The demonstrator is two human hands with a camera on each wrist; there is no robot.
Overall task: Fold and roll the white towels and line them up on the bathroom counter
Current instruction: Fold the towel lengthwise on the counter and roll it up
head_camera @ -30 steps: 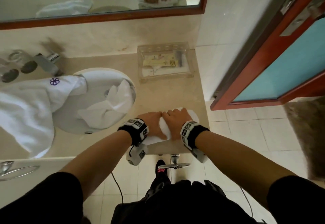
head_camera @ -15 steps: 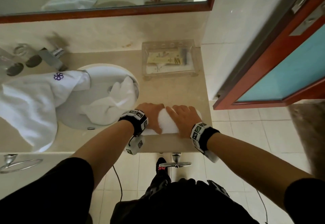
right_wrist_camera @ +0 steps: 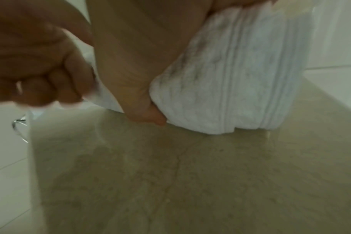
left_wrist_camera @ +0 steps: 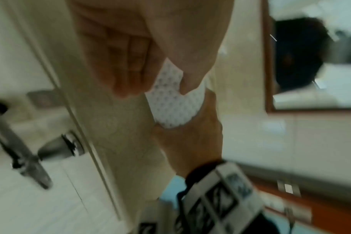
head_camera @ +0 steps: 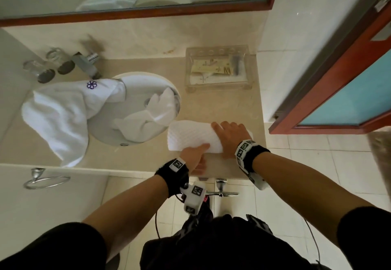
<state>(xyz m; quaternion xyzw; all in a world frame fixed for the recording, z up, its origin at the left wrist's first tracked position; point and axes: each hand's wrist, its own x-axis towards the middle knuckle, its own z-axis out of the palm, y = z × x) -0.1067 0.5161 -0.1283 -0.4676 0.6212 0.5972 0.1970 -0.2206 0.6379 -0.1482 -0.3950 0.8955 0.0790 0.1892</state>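
A rolled white waffle towel (head_camera: 190, 135) lies on the beige counter (head_camera: 211, 108), just right of the sink (head_camera: 135, 83). My right hand (head_camera: 229, 136) drapes over the roll's right end. Its fingers reach the far side and its thumb (right_wrist_camera: 148, 117) presses the near base of the roll (right_wrist_camera: 230, 71). My left hand (head_camera: 195, 157) sits at the roll's near edge with its thumb on the cloth. Its fingers (left_wrist_camera: 128, 63) are curled into the palm and hold nothing; the towel's end (left_wrist_camera: 170, 102) shows beside them. A large white towel with a purple logo (head_camera: 55, 117) lies unfolded across the sink's left side. A smaller crumpled one (head_camera: 148, 119) lies in the basin.
A clear tray of toiletries (head_camera: 218, 68) stands at the back right against the wall. Glasses (head_camera: 40, 68) and the tap (head_camera: 86, 62) are at the back left. The counter ends at the tiled wall just right of the roll, beside a red-framed door (head_camera: 338, 92). A towel ring (head_camera: 42, 180) hangs below the front edge.
My left hand has come off the top of the roll and drawn back to its near edge, fingers curling in. My right hand has slid to the roll's right end.
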